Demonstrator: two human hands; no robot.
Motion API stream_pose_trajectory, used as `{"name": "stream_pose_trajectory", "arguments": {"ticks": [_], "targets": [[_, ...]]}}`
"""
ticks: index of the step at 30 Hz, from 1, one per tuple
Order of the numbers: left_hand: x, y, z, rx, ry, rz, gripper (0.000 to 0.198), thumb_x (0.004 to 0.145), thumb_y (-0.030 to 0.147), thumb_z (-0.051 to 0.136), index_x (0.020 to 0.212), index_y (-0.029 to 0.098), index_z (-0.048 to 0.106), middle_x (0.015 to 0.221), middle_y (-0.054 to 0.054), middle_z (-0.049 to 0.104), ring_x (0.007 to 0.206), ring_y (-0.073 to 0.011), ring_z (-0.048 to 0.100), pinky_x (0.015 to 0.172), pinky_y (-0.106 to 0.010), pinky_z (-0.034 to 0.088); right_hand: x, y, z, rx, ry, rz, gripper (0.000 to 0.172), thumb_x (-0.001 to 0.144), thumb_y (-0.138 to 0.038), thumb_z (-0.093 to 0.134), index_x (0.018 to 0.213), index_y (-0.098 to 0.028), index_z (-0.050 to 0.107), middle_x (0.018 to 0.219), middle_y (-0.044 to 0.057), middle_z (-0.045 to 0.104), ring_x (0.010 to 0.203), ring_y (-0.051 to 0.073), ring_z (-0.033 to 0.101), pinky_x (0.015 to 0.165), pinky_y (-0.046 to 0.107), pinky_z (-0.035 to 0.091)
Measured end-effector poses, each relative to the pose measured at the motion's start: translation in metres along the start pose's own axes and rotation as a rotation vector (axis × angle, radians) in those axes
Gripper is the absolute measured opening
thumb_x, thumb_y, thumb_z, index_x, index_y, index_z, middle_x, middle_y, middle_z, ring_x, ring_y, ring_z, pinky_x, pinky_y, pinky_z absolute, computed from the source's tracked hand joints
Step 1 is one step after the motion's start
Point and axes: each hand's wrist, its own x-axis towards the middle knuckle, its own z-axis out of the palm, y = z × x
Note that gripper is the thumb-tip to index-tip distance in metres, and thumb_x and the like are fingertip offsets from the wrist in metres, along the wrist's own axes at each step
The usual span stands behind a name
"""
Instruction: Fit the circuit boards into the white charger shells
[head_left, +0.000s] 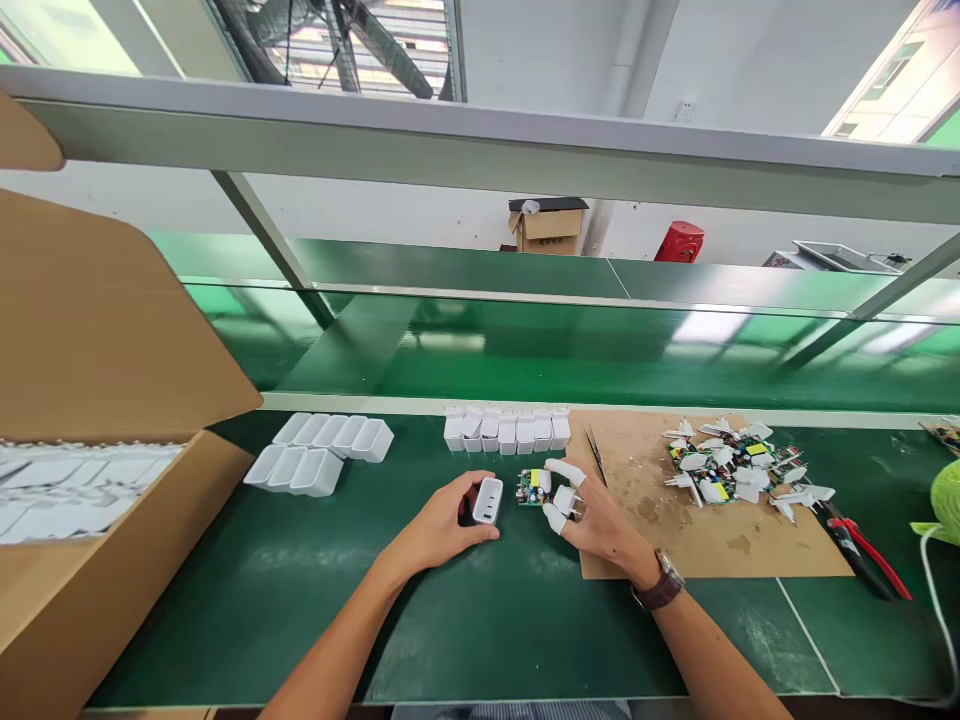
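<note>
My left hand (448, 520) grips a white charger housing (489, 500) between thumb and fingers, its face with port openings turned up. To the right, my right hand (589, 508), with white covers on thumb and index finger, pinches a white plug piece (566, 500) with metal prongs. A small circuit board (532, 487) with a yellow component extends left from that plug piece. Housing and board are a short gap apart, above the green bench. A row of white housings (506, 432) stands just behind, and tweezers (596, 455) lie beside my right hand.
On a brown cardboard sheet (637, 550) lies a pile of circuit boards with white plugs (731, 465). Red-handled pliers (870, 555) rest at its right edge. Open white housings (307, 470) stand left, beside a large cardboard box (142, 570). A metal rail (480, 150) crosses above the bench.
</note>
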Motion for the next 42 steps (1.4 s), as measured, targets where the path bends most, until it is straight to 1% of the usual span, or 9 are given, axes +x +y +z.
{"name": "stream_pose_trajectory", "arguments": {"ticks": [2, 5, 7, 9, 16, 20, 24, 36, 42], "targets": [[0.001, -0.002, 0.005, 0.029, 0.065, 0.067, 0.059, 0.08, 0.04, 0.083, 0.132, 0.026, 0.06, 0.113, -0.007, 0.071, 0.098, -0.0248, 0.068, 0.087, -0.04, 0.059, 0.0, -0.006, 0.002, 0.012, 0.047, -0.057, 0.064, 0.088, -0.013, 0.058, 0.148, -0.026, 0.041, 0.132, 0.012, 0.06, 0.121, 0.026, 0.063, 0.1, 0.044, 0.058], [0.003, -0.006, 0.015, 0.093, 0.194, 0.274, 0.058, 0.085, 0.036, 0.08, 0.137, 0.027, 0.057, 0.129, -0.011, 0.065, 0.121, -0.0286, 0.062, 0.104, -0.047, 0.054, 0.002, -0.016, 0.007, 0.003, 0.072, -0.14, 0.068, 0.087, -0.013, 0.061, 0.15, -0.025, 0.039, 0.132, 0.013, 0.061, 0.125, 0.028, 0.061, 0.104, 0.048, 0.056], [0.004, -0.006, 0.019, 0.138, 0.234, 0.362, 0.057, 0.091, 0.034, 0.074, 0.143, 0.028, 0.052, 0.134, -0.013, 0.062, 0.125, -0.0284, 0.06, 0.107, -0.048, 0.053, 0.002, -0.022, 0.009, -0.047, 0.083, -0.164, 0.069, 0.087, -0.011, 0.06, 0.151, -0.024, 0.038, 0.131, 0.014, 0.062, 0.124, 0.029, 0.061, 0.104, 0.05, 0.056], [0.004, -0.006, 0.022, 0.188, 0.259, 0.399, 0.056, 0.095, 0.031, 0.069, 0.147, 0.028, 0.048, 0.134, -0.013, 0.059, 0.123, -0.0274, 0.061, 0.105, -0.046, 0.055, 0.003, -0.026, 0.01, -0.096, 0.084, -0.18, 0.069, 0.088, -0.009, 0.057, 0.152, -0.024, 0.038, 0.129, 0.015, 0.064, 0.124, 0.03, 0.061, 0.103, 0.052, 0.057], [0.007, -0.005, 0.023, 0.273, 0.3, 0.448, 0.06, 0.097, 0.027, 0.066, 0.151, 0.031, 0.043, 0.13, -0.012, 0.057, 0.12, -0.0268, 0.061, 0.1, -0.044, 0.057, 0.001, -0.03, 0.01, -0.157, 0.061, -0.195, 0.07, 0.088, -0.01, 0.054, 0.154, -0.019, 0.034, 0.128, 0.017, 0.064, 0.122, 0.032, 0.061, 0.1, 0.054, 0.058], [0.007, -0.003, 0.022, 0.284, 0.277, 0.464, 0.061, 0.097, 0.023, 0.065, 0.152, 0.033, 0.041, 0.13, -0.013, 0.056, 0.12, -0.0274, 0.06, 0.098, -0.043, 0.058, -0.002, -0.028, 0.012, -0.159, 0.026, -0.195, 0.071, 0.088, -0.011, 0.055, 0.155, -0.017, 0.033, 0.129, 0.018, 0.063, 0.123, 0.033, 0.059, 0.1, 0.054, 0.058], [0.007, -0.001, 0.022, 0.29, 0.271, 0.482, 0.062, 0.097, 0.021, 0.064, 0.153, 0.033, 0.041, 0.129, -0.013, 0.055, 0.119, -0.0271, 0.06, 0.097, -0.043, 0.058, -0.003, -0.025, 0.015, -0.161, 0.03, -0.206, 0.075, 0.086, -0.011, 0.055, 0.157, -0.016, 0.031, 0.131, 0.019, 0.061, 0.125, 0.034, 0.057, 0.099, 0.056, 0.057], [0.006, -0.002, 0.024, 0.302, 0.281, 0.475, 0.063, 0.096, 0.021, 0.065, 0.153, 0.034, 0.042, 0.127, -0.013, 0.057, 0.116, -0.0275, 0.061, 0.095, -0.044, 0.058, 0.0, -0.029, 0.013, -0.181, 0.042, -0.224, 0.07, 0.084, -0.01, 0.055, 0.152, -0.015, 0.037, 0.126, 0.019, 0.064, 0.119, 0.034, 0.059, 0.096, 0.054, 0.058], [0.006, -0.002, 0.025, 0.298, 0.269, 0.469, 0.063, 0.096, 0.022, 0.065, 0.153, 0.034, 0.041, 0.128, -0.013, 0.056, 0.117, -0.028, 0.061, 0.096, -0.044, 0.058, 0.001, -0.03, 0.014, -0.185, 0.047, -0.228, 0.071, 0.084, -0.009, 0.055, 0.152, -0.015, 0.037, 0.125, 0.018, 0.064, 0.119, 0.034, 0.06, 0.095, 0.054, 0.058]]}}
